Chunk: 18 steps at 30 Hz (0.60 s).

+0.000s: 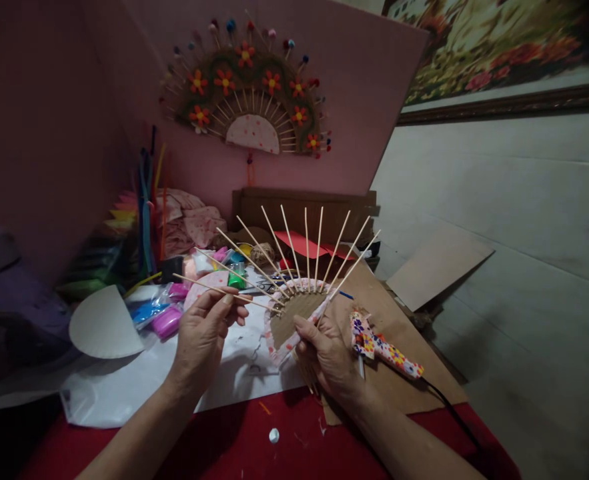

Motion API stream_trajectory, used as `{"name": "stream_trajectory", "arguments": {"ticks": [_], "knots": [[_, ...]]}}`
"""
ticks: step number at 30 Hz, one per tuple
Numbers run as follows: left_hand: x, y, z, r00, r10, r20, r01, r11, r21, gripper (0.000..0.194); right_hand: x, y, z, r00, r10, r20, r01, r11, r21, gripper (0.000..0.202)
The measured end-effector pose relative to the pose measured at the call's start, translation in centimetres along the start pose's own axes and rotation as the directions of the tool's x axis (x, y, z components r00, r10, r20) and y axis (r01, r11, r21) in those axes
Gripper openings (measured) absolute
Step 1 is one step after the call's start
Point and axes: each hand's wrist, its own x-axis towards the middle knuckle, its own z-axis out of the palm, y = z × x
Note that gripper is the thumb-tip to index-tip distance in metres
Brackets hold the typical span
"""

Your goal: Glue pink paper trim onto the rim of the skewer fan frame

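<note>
My right hand [327, 353] grips the lower edge of a half-round cardboard fan base [297, 319], thumb on its bare brown face. Pink dotted cloth wraps the rim of the base. Several thin wooden sticks [307, 243] fan outward from its curved edge. My left hand [210, 323] pinches the leftmost wooden stick [193, 281], whose inner end meets the base's left side. Right of my right hand, a glue gun [387, 351] covered in flowered cloth rests on a cardboard sheet [419, 400].
Bags of coloured clay [167, 321], a pale half-round piece [105, 323] and pipe cleaners [147, 207] stand at the left. A finished decorated fan [251, 130] hangs on the pink board behind. The glue gun's cord [451, 410] trails over the red table cover [234, 443].
</note>
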Motion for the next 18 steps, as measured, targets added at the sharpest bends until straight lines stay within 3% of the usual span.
{"name": "stream_trajectory", "arguments": {"ticks": [18], "knots": [[0.05,-0.04,0.01,1.0,0.001,-0.009,-0.001,1.0,0.002,0.011,-0.05,-0.14,0.02,1.0,0.025,-0.001,-0.025,1.0,0.004,0.025]]}}
